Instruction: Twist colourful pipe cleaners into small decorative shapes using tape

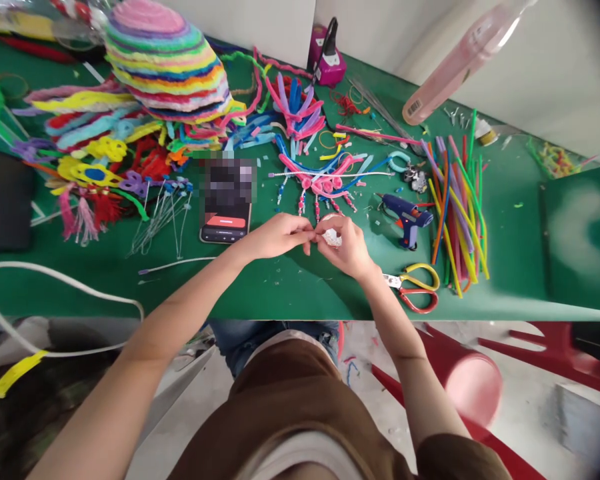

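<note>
My left hand (279, 236) and my right hand (347, 248) meet over the front of the green table, fingertips pinched together. What sits between the fingertips is too small to make out. A small white crumpled piece (333, 238) with a speckled look is held in the curl of my right hand. Just beyond the hands lies a pink and blue pipe-cleaner piece (323, 183) with curled pink rolls and beaded strands hanging toward me. A blue glue gun (407, 217) rests to the right of my right hand, and scissors (419, 288) with yellow and red handles lie near its wrist.
A phone (225, 230) lies left of my hands. Loose pipe cleaners (463, 213) are bunched at the right. A striped fuzzy hat-like piece (167, 63) stands at the back left above a colourful pile. A pink bottle (460, 67) stands at the back right. A white cable (80, 287) crosses the left edge.
</note>
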`<state>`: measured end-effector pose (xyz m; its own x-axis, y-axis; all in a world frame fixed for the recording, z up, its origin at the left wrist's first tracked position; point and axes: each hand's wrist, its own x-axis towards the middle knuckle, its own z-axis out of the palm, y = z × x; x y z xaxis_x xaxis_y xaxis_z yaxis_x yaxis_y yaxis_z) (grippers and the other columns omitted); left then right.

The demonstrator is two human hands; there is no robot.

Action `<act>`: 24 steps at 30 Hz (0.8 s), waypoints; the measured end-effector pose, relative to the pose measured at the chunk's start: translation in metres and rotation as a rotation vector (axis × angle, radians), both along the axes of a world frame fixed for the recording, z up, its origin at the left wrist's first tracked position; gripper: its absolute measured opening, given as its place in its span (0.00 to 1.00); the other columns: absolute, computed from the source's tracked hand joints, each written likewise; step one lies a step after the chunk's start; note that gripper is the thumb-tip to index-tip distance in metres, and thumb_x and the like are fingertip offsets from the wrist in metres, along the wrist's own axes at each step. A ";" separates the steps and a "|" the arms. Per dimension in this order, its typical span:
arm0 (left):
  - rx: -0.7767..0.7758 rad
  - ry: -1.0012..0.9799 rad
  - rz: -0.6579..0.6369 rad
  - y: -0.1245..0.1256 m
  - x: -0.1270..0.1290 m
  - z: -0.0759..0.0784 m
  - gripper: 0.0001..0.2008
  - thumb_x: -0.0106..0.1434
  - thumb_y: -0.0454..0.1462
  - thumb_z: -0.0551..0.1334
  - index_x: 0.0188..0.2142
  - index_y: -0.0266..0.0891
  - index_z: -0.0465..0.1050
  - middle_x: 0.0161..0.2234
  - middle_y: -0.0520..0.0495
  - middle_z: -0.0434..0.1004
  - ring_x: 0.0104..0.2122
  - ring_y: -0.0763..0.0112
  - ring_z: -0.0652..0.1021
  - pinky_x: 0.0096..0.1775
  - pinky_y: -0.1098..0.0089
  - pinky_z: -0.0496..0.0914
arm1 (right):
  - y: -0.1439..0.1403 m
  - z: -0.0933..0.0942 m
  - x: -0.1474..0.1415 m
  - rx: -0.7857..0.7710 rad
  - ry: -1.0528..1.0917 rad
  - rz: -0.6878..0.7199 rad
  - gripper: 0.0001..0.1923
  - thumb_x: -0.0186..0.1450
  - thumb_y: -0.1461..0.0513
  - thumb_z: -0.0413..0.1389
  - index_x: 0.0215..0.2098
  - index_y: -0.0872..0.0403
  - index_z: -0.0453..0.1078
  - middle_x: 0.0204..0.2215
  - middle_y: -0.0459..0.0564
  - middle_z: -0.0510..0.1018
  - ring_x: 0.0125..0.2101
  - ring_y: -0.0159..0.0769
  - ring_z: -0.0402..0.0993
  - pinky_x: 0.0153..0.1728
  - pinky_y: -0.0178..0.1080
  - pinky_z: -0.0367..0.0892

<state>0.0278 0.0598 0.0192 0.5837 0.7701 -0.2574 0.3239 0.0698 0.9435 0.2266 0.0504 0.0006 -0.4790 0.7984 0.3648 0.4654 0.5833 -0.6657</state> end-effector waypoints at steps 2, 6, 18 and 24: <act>-0.038 -0.029 -0.005 0.001 0.001 -0.003 0.19 0.65 0.48 0.58 0.31 0.34 0.74 0.26 0.47 0.81 0.18 0.80 0.65 0.22 0.77 0.58 | 0.000 0.000 0.003 0.001 0.005 0.017 0.06 0.67 0.62 0.54 0.41 0.48 0.62 0.35 0.48 0.80 0.39 0.36 0.78 0.40 0.42 0.71; -0.124 -0.088 -0.007 0.001 0.004 -0.005 0.16 0.63 0.45 0.61 0.40 0.33 0.75 0.29 0.45 0.82 0.17 0.80 0.68 0.21 0.77 0.61 | 0.000 -0.002 0.012 0.045 -0.058 -0.020 0.07 0.66 0.59 0.58 0.39 0.48 0.63 0.32 0.47 0.81 0.36 0.37 0.79 0.38 0.42 0.68; -0.207 -0.078 0.055 -0.002 0.007 -0.002 0.09 0.59 0.39 0.61 0.34 0.34 0.73 0.35 0.42 0.83 0.28 0.71 0.82 0.23 0.78 0.67 | -0.001 0.008 0.012 0.155 -0.172 0.086 0.08 0.67 0.67 0.49 0.42 0.48 0.58 0.36 0.48 0.79 0.42 0.39 0.74 0.40 0.43 0.62; -0.193 -0.057 -0.023 0.000 -0.003 0.002 0.09 0.60 0.41 0.60 0.32 0.36 0.69 0.36 0.42 0.82 0.30 0.71 0.81 0.27 0.76 0.67 | 0.001 0.010 0.015 0.124 -0.082 0.071 0.08 0.68 0.66 0.49 0.41 0.48 0.55 0.36 0.48 0.78 0.38 0.38 0.74 0.37 0.43 0.62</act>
